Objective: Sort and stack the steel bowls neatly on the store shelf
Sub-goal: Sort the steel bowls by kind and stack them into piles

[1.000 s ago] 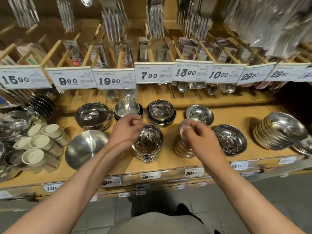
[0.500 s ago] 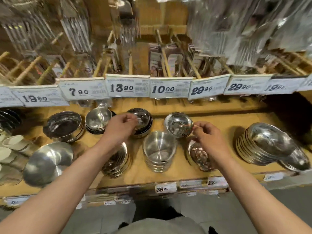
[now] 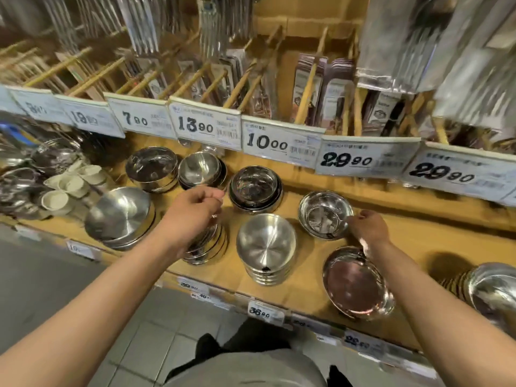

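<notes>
Steel bowls stand in groups on the wooden shelf (image 3: 418, 247). My right hand (image 3: 368, 227) pinches the right rim of a single shiny bowl (image 3: 321, 213) in the back row. My left hand (image 3: 195, 210) hovers with curled fingers over a front stack of bowls (image 3: 209, 247) and hides its top; I see nothing in its fingers. Between my hands stands a stack of brushed bowls (image 3: 265, 247). A shiny bowl (image 3: 357, 283) leans tilted at the front edge under my right wrist. Behind are a dark-rimmed stack (image 3: 255, 188) and two more stacks (image 3: 201, 169) (image 3: 152, 169).
A wide bowl stack (image 3: 120, 216) sits at the front left, with cream cups (image 3: 69, 185) beyond it. A tilted row of bowls (image 3: 491, 289) lies at the far right. Price tags (image 3: 279, 143) and hanging cutlery packs (image 3: 321, 85) overhang the back of the shelf.
My right hand left the front stack and went back to the single bowl's rim. My left hand lifted off the front stack's rim. The view swung right and tilted.
</notes>
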A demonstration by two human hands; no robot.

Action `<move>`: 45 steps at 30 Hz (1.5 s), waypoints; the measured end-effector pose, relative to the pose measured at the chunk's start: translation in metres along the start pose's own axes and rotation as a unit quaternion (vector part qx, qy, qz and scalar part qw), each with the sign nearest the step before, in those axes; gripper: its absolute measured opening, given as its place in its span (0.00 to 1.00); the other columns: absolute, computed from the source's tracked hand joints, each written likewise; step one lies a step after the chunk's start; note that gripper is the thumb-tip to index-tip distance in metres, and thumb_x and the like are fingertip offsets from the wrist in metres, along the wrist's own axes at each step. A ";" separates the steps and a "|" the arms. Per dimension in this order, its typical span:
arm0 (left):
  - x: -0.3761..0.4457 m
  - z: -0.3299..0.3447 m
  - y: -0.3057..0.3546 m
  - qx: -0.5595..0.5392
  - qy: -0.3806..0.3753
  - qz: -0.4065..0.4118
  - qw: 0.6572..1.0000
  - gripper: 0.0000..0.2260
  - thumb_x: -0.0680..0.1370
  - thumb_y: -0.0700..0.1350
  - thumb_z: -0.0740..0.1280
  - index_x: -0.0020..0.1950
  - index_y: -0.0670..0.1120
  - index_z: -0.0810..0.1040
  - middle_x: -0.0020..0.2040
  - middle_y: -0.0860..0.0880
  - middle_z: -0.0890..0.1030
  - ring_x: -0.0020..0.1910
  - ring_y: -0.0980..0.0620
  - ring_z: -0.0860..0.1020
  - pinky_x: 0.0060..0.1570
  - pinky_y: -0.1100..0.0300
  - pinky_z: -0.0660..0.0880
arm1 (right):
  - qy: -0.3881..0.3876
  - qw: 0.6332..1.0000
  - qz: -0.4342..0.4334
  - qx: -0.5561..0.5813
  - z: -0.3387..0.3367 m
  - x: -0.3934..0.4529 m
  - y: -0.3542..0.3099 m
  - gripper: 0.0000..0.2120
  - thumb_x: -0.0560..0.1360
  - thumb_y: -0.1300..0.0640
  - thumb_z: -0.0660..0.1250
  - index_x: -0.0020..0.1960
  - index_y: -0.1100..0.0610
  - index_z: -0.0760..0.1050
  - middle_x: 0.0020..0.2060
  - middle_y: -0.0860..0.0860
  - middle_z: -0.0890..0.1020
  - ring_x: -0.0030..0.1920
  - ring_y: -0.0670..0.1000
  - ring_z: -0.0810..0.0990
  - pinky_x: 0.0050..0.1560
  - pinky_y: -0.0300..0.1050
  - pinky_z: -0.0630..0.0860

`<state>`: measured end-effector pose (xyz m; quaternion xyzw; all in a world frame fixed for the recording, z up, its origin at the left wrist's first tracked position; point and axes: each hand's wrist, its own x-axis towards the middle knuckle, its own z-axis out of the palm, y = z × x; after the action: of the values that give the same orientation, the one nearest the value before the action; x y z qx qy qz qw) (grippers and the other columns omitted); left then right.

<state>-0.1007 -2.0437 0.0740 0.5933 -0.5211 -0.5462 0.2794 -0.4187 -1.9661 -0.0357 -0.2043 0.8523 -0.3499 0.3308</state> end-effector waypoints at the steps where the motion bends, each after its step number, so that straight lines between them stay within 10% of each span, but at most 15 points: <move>1: -0.001 -0.004 -0.002 0.002 0.015 -0.007 1.000 0.08 0.83 0.38 0.64 0.51 0.46 0.81 0.46 0.47 0.81 0.44 0.50 0.78 0.49 0.55 0.78 | -0.019 1.000 0.009 -0.014 0.003 0.005 -0.001 0.16 0.74 0.61 0.73 0.60 0.66 0.80 0.45 0.58 0.83 0.46 0.60 0.83 0.54 0.58 0.81; 8: -0.002 -0.009 -0.003 0.011 0.055 -0.013 0.998 0.07 0.83 0.38 0.64 0.53 0.46 0.82 0.46 0.48 0.81 0.45 0.51 0.80 0.48 0.58 0.79 | -0.070 0.996 0.029 -0.041 0.009 0.025 -0.007 0.08 0.72 0.69 0.73 0.52 0.68 0.81 0.46 0.65 0.85 0.42 0.62 0.85 0.51 0.60 0.83; 12: 0.009 0.000 0.001 -0.005 0.037 -0.019 0.999 0.07 0.83 0.37 0.64 0.52 0.45 0.81 0.46 0.47 0.80 0.47 0.50 0.79 0.49 0.56 0.79 | -0.059 0.997 0.021 0.041 0.004 0.019 -0.011 0.06 0.76 0.71 0.68 0.46 0.64 0.81 0.41 0.62 0.83 0.24 0.50 0.79 0.23 0.41 0.76; 18: 0.041 0.013 0.014 0.019 -0.012 -0.011 1.000 0.06 0.82 0.37 0.65 0.51 0.45 0.81 0.47 0.45 0.81 0.45 0.50 0.80 0.51 0.54 0.81 | -0.066 0.986 -0.015 0.153 -0.013 -0.019 -0.016 0.07 0.77 0.64 0.71 0.54 0.58 0.83 0.46 0.63 0.87 0.44 0.66 0.86 0.49 0.61 0.84; 29: 0.128 0.015 0.016 0.256 -0.075 0.020 0.964 0.14 0.82 0.46 0.67 0.65 0.40 0.78 0.61 0.38 0.82 0.59 0.39 0.80 0.56 0.53 0.79 | 0.000 0.958 0.030 0.284 -0.031 -0.089 -0.009 0.09 0.79 0.68 0.67 0.52 0.56 0.81 0.42 0.57 0.87 0.35 0.50 0.87 0.30 0.37 0.81; 37: 0.161 0.008 -0.003 0.373 -0.193 0.046 0.907 0.09 0.81 0.45 0.68 0.58 0.41 0.80 0.42 0.45 0.82 0.35 0.49 0.78 0.32 0.63 0.76 | 0.096 0.919 0.046 0.380 -0.009 -0.120 -0.006 0.10 0.79 0.68 0.67 0.51 0.56 0.82 0.36 0.50 0.88 0.35 0.49 0.87 0.30 0.37 0.81; 45: 0.173 0.013 -0.019 0.413 -0.174 0.095 0.889 0.12 0.81 0.50 0.69 0.58 0.42 0.79 0.54 0.42 0.83 0.48 0.45 0.80 0.52 0.52 0.78 | 0.144 0.905 0.020 0.400 0.015 -0.148 0.009 0.08 0.80 0.68 0.65 0.55 0.61 0.81 0.43 0.53 0.89 0.41 0.51 0.88 0.33 0.37 0.81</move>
<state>-0.1315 -2.1949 -0.0080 0.4981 -0.7939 -0.3471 -0.0350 -0.3056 -1.8811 0.0121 0.0151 0.6830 -0.6803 0.2656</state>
